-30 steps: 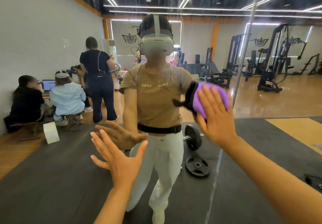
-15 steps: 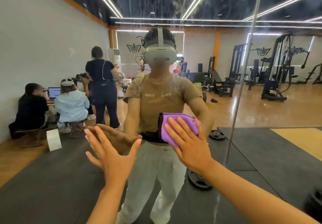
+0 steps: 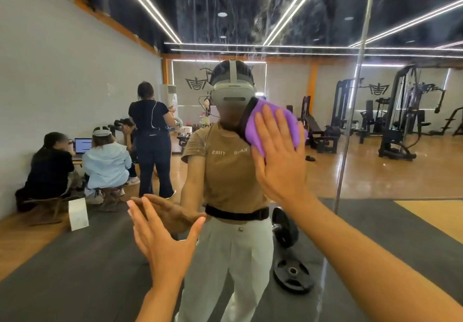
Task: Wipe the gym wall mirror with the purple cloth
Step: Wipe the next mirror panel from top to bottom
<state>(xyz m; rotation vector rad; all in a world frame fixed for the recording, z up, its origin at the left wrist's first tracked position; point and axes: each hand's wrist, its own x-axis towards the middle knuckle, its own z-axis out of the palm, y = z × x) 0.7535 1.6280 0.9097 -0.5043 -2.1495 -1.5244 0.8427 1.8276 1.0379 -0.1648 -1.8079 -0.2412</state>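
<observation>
the wiping is going on right now, and it does not look finished. high up on the gym wall mirror [image 3: 250,16], above the purple cloth [image 3: 275,123], there are still lots of wet streaks and drip marks running down the glass. those are easy to see against the dark ceiling in the mirror. lower down, around the cloth and under it, the glass looks much clearer, so that part may be done. i can't tell for sure how much has been wiped, because marks only show well on the dark parts. my guess is the top part is what is left, and it is the hard bit to reach.

the purple cloth is bright purple, soft and bunched into a pad. it looks a bit puffy at its edges. it is pressed flat on the mirror, at about head height, just left of the thin shiny seam [image 3: 350,121] where two mirror panels meet.

the right hand [image 3: 278,161] lies flat on the cloth with its fingers straight and spread wide. it is pushing the cloth onto the glass, not squeezing it.

the left hand [image 3: 162,244] is lower than the cloth and off to its left. it is wide open, fingers straight, and holds nothing. its fingertips seem to meet their copy in the glass, so it may be touching the mirror, but i can't be sure.
</observation>
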